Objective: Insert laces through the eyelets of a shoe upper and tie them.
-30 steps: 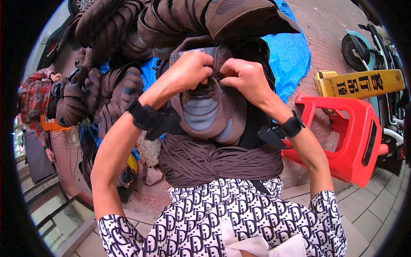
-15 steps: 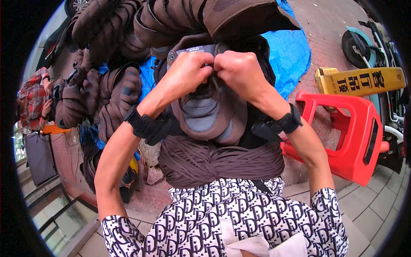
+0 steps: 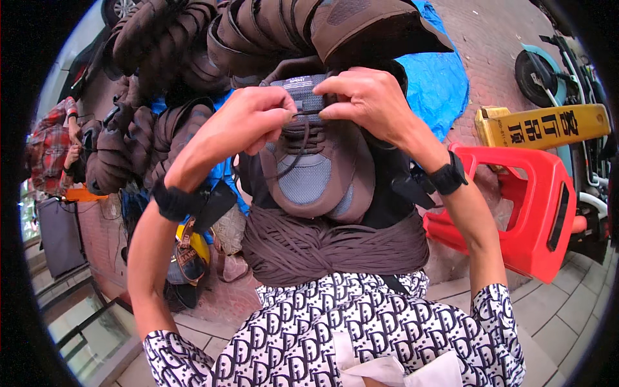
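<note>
A brown shoe upper (image 3: 353, 158) with a grey-blue mesh toe (image 3: 306, 182) sits in front of me, toe toward my body. A second upper seems to lie partly under it. My left hand (image 3: 258, 116) pinches a dark shoelace (image 3: 304, 114) on the left of the tongue. On the right my right hand (image 3: 364, 103) grips the same shoelace between thumb and index finger, and a short stretch of it runs taut between the hands. A loose lace end curves down over the toe. Across my lap rests a thick bundle of brown laces (image 3: 335, 248).
Rows of stacked brown uppers (image 3: 271, 32) lie beyond, partly on a blue tarp (image 3: 432, 84). More uppers (image 3: 184, 132) are heaped at left. A red plastic stool (image 3: 525, 206) and a yellow sign (image 3: 545, 127) stand right. A person in a plaid shirt (image 3: 48, 155) works far left.
Both hands have shifted and loosened from tight fists into pinches, with the left lower and farther left. The lace between them and more of the tongue now show.
</note>
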`<action>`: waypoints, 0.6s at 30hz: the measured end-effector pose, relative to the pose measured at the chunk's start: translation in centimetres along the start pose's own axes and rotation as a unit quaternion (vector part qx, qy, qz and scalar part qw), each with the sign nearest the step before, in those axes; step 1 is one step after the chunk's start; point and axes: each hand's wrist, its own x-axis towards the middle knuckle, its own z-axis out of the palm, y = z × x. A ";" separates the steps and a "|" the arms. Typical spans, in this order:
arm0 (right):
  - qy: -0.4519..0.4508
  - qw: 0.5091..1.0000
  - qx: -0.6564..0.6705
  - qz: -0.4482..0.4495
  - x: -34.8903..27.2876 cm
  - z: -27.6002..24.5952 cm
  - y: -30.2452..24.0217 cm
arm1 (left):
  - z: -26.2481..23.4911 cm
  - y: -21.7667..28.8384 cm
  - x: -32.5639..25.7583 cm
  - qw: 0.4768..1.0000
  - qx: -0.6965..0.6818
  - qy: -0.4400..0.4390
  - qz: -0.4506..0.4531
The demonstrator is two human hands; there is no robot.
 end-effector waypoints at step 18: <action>0.026 0.977 -0.006 -0.214 -1.8 1.5 -5.9 | -5.0 11.3 4.1 0.847 -0.243 0.172 0.440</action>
